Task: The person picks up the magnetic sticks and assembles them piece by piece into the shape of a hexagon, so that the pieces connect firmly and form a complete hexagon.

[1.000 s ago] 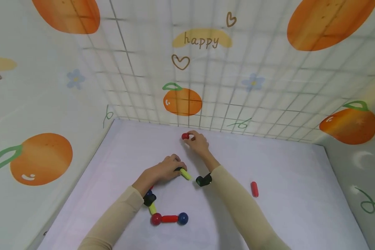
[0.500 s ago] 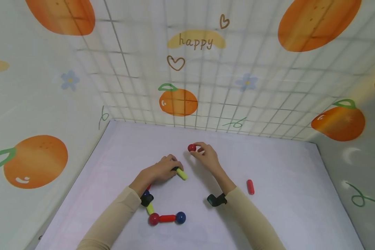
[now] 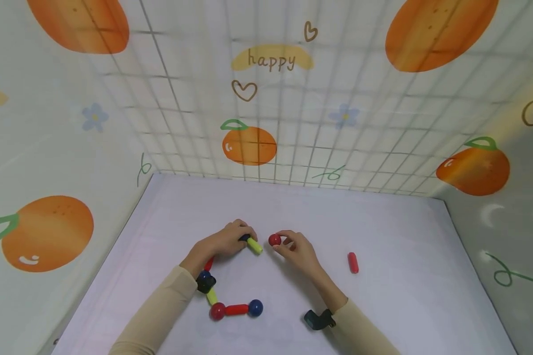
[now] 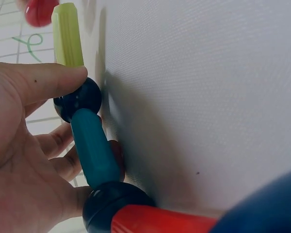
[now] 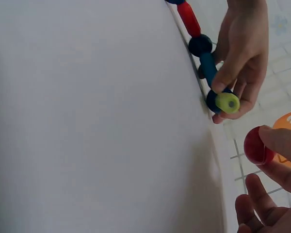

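Note:
In the head view my left hand (image 3: 229, 239) pinches a dark blue ball (image 4: 80, 99) of a chain of balls and rods. A yellow-green rod (image 3: 254, 246) sticks out from that ball toward the right hand. A teal rod (image 4: 95, 146) links the pinched ball to another dark blue ball (image 4: 114, 204), which joins a red rod (image 4: 160, 221). My right hand (image 3: 299, 253) pinches a red ball (image 3: 274, 239) between thumb and fingertips, a short gap from the yellow-green rod's free end. Its other fingers are spread in the right wrist view.
The chain curves on along the table (image 3: 399, 276) past the left wrist to a red ball (image 3: 217, 311), a red rod (image 3: 237, 309) and a blue ball (image 3: 255, 307). A loose red rod (image 3: 353, 263) lies right of the right hand. Patterned walls enclose the back and sides.
My right hand has brought the red ball from near the back wall toward me, close to the yellow-green rod. The left hand keeps its hold on the chain. The head view has shifted slightly.

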A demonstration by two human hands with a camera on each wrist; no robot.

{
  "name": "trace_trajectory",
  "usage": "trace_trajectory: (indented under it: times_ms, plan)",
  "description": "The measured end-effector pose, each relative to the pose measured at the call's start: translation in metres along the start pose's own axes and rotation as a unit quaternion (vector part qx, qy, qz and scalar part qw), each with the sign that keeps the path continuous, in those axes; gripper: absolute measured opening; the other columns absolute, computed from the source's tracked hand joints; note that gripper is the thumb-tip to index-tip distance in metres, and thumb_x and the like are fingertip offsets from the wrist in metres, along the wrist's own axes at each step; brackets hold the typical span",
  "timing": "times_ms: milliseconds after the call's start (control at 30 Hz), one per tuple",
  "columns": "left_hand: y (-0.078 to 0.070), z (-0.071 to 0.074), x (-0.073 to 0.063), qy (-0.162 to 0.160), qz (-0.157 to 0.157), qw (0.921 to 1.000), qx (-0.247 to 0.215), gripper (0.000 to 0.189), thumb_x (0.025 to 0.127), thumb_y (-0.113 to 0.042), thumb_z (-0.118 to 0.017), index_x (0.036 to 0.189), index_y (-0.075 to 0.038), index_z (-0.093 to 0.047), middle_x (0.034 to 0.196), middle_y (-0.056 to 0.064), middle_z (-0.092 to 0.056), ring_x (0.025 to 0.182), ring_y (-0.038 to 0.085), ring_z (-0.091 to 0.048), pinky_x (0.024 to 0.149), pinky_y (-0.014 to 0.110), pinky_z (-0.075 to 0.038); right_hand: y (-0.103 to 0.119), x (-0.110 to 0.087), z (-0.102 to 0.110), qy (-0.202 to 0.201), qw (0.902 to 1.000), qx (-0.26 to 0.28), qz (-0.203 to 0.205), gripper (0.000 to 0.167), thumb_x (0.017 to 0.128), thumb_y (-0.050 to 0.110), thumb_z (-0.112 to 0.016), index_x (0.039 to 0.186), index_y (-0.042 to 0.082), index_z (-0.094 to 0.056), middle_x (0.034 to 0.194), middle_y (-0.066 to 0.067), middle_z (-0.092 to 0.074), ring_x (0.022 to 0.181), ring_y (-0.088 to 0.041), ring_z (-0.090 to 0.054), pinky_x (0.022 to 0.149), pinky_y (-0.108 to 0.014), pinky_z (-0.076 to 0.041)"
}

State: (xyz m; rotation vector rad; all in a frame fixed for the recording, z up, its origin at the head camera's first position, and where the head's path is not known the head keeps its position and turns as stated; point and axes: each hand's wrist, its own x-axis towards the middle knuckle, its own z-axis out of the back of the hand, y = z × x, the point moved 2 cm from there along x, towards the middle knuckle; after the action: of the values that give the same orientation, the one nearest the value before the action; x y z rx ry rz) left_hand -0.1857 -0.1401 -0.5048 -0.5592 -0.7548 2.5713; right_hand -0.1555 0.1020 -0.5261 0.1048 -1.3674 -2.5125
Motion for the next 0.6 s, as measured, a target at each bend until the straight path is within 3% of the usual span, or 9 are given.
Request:
trace_trajectory:
  times_ms: [367,600]
  plan:
    - [0.004,-0.001,0.002,-0.002,-0.003,0.9999,-0.012,0.026,0.097,-0.007,-0.064,0.105,-0.031,-0.070,0.123,0.007,-0.052,0.115,0.028,-0.050,0.100,0.048,-0.043,0.006,-0.024,-0.008,0.030,0.9994,0.012,-0.015,0.035,0.087,0.030,-0.080,0.119,0.020,-0.070,0.092,0.001,-0.060,0.081,-0.016,-0.053,0.068,-0.032,-0.048]
    - [0.004,-0.001,0.001,0.002,-0.001,1.0000,-0.007,0.026,0.097,-0.009,-0.063,0.106,-0.032,-0.070,0.124,0.007,-0.052,0.116,0.029,-0.050,0.101,0.050,-0.043,0.007,-0.030,-0.013,0.034,0.9993,0.013,0.000,0.033,0.087,0.029,-0.080,0.117,0.019,-0.070,0.092,-0.001,-0.060,0.079,-0.017,-0.053,0.067,-0.030,-0.047]
